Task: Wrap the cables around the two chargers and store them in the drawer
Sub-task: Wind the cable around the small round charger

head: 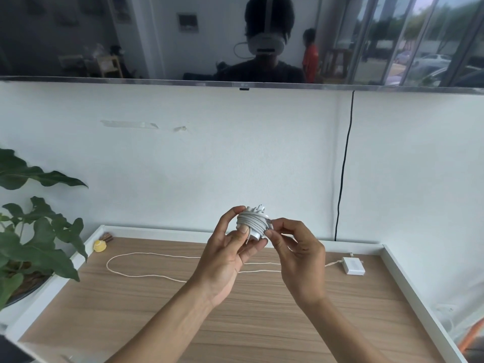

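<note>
Tabletop (162, 231): wood with a raised white rim; holds the second charger (354, 265) at 3 o'clock; its loose cable (157, 254) lies in a long loop towards 9 o'clock; small yellow object (99, 245) at 10 o'clock.
First charger (252, 222): white; cable coiled tightly round it; held above the tabletop's centre.
Left hand (230, 255): fingers and thumb curled round the bundle.
Right hand (298, 258): fingertips pinch the coil's right side.
Unclear: cable end hidden by fingers; yellow object too small to identify.
</note>
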`<state>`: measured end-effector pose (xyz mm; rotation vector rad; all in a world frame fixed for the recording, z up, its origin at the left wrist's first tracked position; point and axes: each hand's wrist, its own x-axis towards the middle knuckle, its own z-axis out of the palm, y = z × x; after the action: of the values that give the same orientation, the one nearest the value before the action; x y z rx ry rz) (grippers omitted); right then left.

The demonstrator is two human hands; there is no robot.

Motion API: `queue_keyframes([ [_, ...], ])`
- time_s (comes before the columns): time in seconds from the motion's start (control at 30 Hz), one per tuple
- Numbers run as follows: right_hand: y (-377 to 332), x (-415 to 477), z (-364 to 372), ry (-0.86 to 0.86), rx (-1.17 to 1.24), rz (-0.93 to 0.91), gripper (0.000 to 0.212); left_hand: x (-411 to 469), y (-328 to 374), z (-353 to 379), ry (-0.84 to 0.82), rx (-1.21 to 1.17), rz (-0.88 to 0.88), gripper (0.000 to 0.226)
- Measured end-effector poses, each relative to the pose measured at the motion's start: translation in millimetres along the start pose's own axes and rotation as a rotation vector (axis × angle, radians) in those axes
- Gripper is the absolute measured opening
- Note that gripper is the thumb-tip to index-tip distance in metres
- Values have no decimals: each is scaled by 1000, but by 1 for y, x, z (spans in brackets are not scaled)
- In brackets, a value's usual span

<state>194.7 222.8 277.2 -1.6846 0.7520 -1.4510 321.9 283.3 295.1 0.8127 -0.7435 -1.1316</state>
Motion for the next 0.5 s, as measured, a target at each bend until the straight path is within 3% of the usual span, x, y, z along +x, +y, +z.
queue_keyframes([
  [0.1, -1, 0, 2, 4, 75, 85, 3, 2, 1, 1, 19, -30, 0, 41],
  [0.33, -8, 4, 0, -9, 70, 53, 25, 5, 4, 4, -8, -111, 2, 30],
  [0.5, -20, 7, 1, 0, 164, 117, 19, 6, 2, 7, -33, -39, 34, 30],
])
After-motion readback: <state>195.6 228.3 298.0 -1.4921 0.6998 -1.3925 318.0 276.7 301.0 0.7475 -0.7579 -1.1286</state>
